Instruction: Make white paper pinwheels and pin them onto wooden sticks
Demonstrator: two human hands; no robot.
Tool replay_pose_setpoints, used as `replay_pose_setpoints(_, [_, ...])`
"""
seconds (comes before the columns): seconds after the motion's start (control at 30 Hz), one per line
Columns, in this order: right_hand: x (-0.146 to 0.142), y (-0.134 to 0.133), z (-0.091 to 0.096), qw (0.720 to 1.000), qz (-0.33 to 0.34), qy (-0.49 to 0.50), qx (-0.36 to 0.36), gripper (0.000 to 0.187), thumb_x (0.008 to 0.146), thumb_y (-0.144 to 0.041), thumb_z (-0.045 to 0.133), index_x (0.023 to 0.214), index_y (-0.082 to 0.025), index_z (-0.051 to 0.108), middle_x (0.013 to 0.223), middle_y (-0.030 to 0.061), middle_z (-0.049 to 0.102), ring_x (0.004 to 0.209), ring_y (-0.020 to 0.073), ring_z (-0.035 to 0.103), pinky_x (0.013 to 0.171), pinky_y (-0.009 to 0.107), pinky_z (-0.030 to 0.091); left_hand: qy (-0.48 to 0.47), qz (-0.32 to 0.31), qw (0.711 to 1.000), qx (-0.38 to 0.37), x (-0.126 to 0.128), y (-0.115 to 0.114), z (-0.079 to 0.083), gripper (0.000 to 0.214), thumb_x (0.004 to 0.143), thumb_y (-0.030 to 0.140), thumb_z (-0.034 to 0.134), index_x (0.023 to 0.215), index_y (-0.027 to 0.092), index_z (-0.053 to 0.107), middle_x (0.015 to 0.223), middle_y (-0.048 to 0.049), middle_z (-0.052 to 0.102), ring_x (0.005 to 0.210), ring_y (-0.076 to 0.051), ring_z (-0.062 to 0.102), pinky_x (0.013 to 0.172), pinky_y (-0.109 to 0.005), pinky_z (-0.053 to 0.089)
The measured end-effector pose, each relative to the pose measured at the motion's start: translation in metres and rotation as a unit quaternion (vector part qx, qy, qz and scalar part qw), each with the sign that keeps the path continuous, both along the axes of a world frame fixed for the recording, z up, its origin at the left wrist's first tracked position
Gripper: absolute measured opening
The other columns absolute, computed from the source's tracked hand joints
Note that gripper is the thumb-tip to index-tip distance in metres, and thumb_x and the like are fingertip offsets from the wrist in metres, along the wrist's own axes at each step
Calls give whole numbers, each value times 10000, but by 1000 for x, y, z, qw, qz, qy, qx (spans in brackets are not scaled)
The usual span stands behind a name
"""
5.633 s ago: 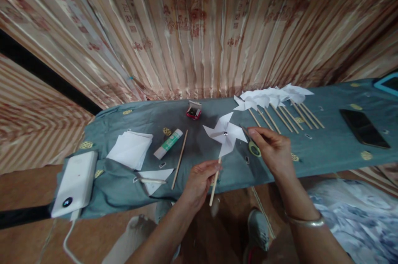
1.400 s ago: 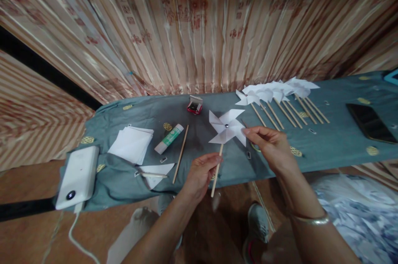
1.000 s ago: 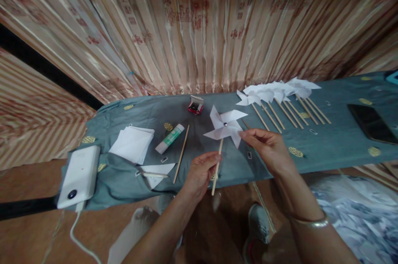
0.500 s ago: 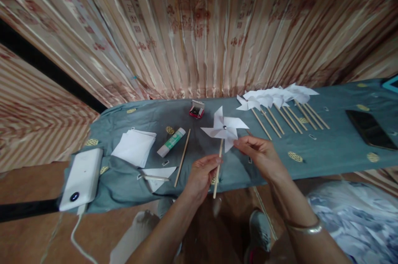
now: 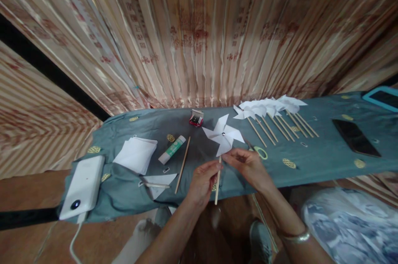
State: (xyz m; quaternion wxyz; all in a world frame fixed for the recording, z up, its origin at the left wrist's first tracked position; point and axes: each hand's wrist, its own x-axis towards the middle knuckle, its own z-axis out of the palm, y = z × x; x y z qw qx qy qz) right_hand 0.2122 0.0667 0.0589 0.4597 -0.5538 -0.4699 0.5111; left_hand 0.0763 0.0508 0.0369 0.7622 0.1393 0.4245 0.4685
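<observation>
A: What was changed in the last moment?

B: The paper pinwheel (image 5: 223,134) was turned a little clockwise around its pin. One blade, which had been touched at the right side, was brought down towards the stick (image 5: 217,189), and the right hand (image 5: 247,167) was moved down with it. By this move the scissors (image 5: 265,151) were uncovered; they were seen just beyond the right hand.

A: And what could be understood from this for the work?

B: It could be judged that the paper was not pressed too tightly by its pin, since it could be turned while the stick was held.

A: How were the hands placed?

B: The stick was pinched between thumb and bent forefinger of the left hand (image 5: 203,181), and its lower end was left free. The right hand was bent inward, with the fingertips nearly together at the lower blade; whether the paper was gripped could not be told. The pinwheel was held just beyond both hands, over the table (image 5: 314,164). Farther beyond the right hand, a row of other pinwheels (image 5: 270,108) was laid. Beyond the left hand, to its left, a glue stick (image 5: 172,150) was placed.
</observation>
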Motion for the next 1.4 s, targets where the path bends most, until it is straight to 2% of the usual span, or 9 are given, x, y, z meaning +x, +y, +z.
replay_pose_setpoints(0.1, [-6,-3,-5,1000,1,7,-4,319,569,-455,821,668,-171,716,643,29,707,593,158,611,588,279,483,-4,-1,1000,18,1,-1,0,379,440,326,898,713,109,750,586,-15,638,509,-58,488,512,-188,365])
replay_pose_setpoints(0.3, [-16,-6,-10,999,-21,-10,25,270,622,-443,771,622,-184,691,574,11,677,542,151,586,540,272,471,-21,8,999,41,2,-4,3,344,449,334,896,679,128,744,585,-6,625,547,-77,502,586,-210,401])
replay_pose_setpoints(0.47, [-14,-2,1,998,-31,-35,31,243,606,-417,751,582,-186,679,548,1,657,536,144,560,547,270,456,-32,6,999,32,0,-6,5,376,452,333,900,740,141,754,718,-37,686,674,-108,575,691,-227,415])
replay_pose_setpoints(0.63, [6,12,15,986,-38,-146,74,269,644,-446,700,611,-179,694,582,5,665,544,140,548,538,263,420,-10,23,1000,14,-2,-7,4,392,476,302,885,829,187,759,859,-47,707,790,-124,602,771,-239,387])
replay_pose_setpoints(0.73, [27,27,27,958,-20,-274,85,301,723,-457,628,658,-174,708,630,19,692,579,151,584,556,261,423,-22,24,999,10,-4,-8,4,412,454,293,888,835,200,761,926,-62,715,827,-136,612,795,-250,386])
replay_pose_setpoints(0.8, [41,41,35,905,-9,-421,65,270,755,-416,595,693,-187,723,675,15,717,606,156,614,566,254,425,-31,23,999,10,-6,-9,6,429,435,302,897,830,203,765,954,-72,717,843,-140,613,795,-247,389])
replay_pose_setpoints(0.97, [71,78,47,844,-51,-533,25,140,690,-304,661,628,-200,731,621,35,702,655,212,635,570,280,390,-48,15,999,6,-13,-13,8,466,402,333,916,827,209,771,928,-69,719,839,-132,606,767,-227,393])
replay_pose_setpoints(1.13, [87,109,36,795,-83,-601,-25,114,658,-237,689,555,-186,690,550,66,649,676,257,646,616,324,415,-61,21,998,1,-18,-14,8,460,397,339,921,813,211,772,899,-48,717,798,-110,594,757,-218,397])
replay_pose_setpoints(1.4, [95,138,6,758,-77,-646,-42,109,717,-231,676,746,-127,693,808,186,702,897,333,657,763,407,472,-67,12,998,9,-20,-18,8,453,433,354,913,835,200,772,879,-55,724,782,-118,595,755,-229,397])
